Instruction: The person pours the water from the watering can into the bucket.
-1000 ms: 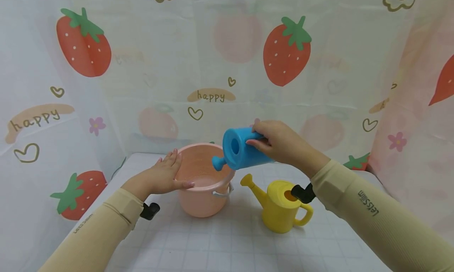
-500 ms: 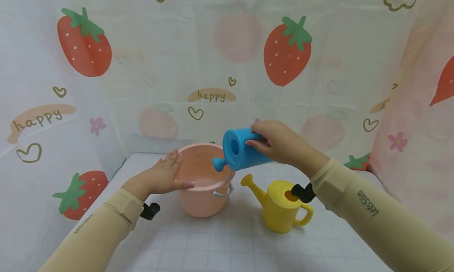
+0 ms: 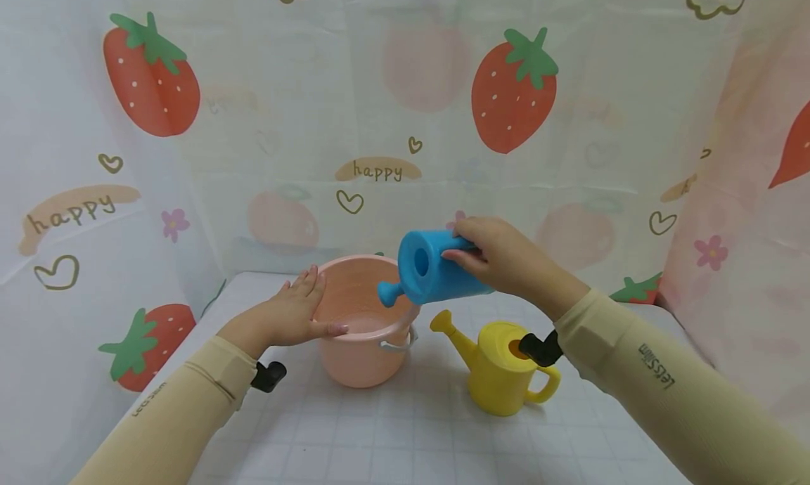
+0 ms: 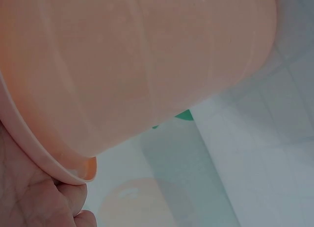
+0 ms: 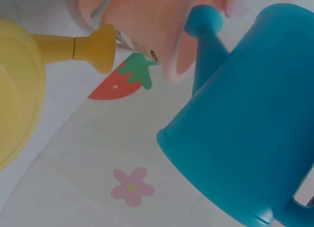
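Note:
In the head view my right hand [image 3: 503,253] grips a blue watering can [image 3: 443,267], fingers and thumb round its handle. The can is tipped left in the air, its spout rose [image 3: 389,293] over the right side of a pink bucket [image 3: 362,362]. No water is seen leaving the rose. My left hand [image 3: 285,313] rests on the bucket's left rim, fingers straight and thumb along the front edge. The left wrist view shows the palm [image 4: 29,192] against the rim. A yellow watering can [image 3: 500,372] stands upright right of the bucket, touched by neither hand.
A white grid-patterned cloth [image 3: 380,443] covers the table. Behind and at both sides hang curtains [image 3: 380,63] printed with strawberries. The bucket's pale handle [image 3: 397,344] hangs down on its right side. The yellow can's spout [image 3: 455,337] points at the bucket.
Almost nothing differs. The blue watering can and my right hand shift very slightly; my left hand stays on the bucket rim.

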Available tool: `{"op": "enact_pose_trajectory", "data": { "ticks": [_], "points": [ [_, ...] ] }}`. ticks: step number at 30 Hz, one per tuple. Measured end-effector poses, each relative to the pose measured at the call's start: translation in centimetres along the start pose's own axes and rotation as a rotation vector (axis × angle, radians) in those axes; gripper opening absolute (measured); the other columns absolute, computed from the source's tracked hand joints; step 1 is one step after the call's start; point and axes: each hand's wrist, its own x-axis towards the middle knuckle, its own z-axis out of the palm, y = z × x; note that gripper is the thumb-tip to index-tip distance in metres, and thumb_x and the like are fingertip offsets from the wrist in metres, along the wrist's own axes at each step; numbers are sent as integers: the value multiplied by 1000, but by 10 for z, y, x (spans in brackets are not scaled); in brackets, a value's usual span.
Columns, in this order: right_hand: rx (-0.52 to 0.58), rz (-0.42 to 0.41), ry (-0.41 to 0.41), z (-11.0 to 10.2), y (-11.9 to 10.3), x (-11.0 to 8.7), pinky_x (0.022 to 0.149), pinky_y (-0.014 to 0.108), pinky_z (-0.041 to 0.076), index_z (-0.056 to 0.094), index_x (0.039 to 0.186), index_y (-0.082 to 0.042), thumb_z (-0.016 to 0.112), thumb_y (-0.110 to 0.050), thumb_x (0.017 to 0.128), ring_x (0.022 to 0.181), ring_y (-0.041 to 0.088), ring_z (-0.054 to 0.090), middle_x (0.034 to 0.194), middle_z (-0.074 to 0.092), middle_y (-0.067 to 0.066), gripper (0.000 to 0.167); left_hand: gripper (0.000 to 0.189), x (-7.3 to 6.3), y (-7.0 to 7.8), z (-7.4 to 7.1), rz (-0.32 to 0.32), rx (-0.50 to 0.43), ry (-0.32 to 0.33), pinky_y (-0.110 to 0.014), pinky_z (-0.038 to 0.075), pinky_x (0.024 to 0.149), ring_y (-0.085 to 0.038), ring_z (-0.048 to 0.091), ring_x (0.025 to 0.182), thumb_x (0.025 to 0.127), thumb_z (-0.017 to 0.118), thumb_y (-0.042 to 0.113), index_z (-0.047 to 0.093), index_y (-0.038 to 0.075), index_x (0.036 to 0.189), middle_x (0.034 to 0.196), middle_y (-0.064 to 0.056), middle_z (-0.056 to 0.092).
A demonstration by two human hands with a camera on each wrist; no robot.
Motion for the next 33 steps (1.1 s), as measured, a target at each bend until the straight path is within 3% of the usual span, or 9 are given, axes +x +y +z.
{"op": "enact_pose_trajectory", "data": {
  "ticks": [4, 10, 17, 27, 33],
  "points": [
    [51, 55, 11, 1, 3, -3, 74, 36, 52, 58, 96, -11, 61, -30, 87, 79, 16, 55, 84, 60, 0, 21, 110, 0, 0, 0, 0, -2, -2, -54, 3, 109, -39, -3, 137, 78, 46, 71, 5, -8, 143, 149, -26, -4],
    [98, 103, 15, 2, 5, -9, 71, 35, 50, 56, 93, -14, 60, -34, 88, 76, 17, 54, 80, 56, 0, 22, 113, 0, -1, 0, 0, 4, -4, -54, 4, 109, -39, -3, 137, 76, 44, 74, 5, -8, 143, 149, -26, -4],
    [115, 162, 36, 5, 11, -14, 77, 44, 52, 57, 100, -14, 58, -34, 89, 86, 21, 58, 92, 62, 3, 23, 114, 1, -2, 2, -3, 8, -5, -54, 3, 109, -39, -3, 137, 76, 43, 76, 5, -7, 143, 149, -25, -4],
    [153, 252, 71, 9, 17, -24, 74, 43, 52, 57, 91, -9, 57, -33, 90, 78, 21, 57, 82, 59, 4, 24, 113, 2, -2, 2, -2, 12, -3, -54, 4, 109, -39, -3, 137, 76, 43, 75, 5, -7, 143, 150, -25, -4],
    [210, 327, 76, 12, 20, -28, 81, 51, 49, 57, 98, -9, 54, -36, 91, 87, 26, 61, 93, 63, 8, 28, 116, 2, -3, 2, -1, 13, -6, -54, 4, 109, -38, -3, 138, 74, 40, 79, 5, -7, 144, 150, -25, -6]
  ]
}}
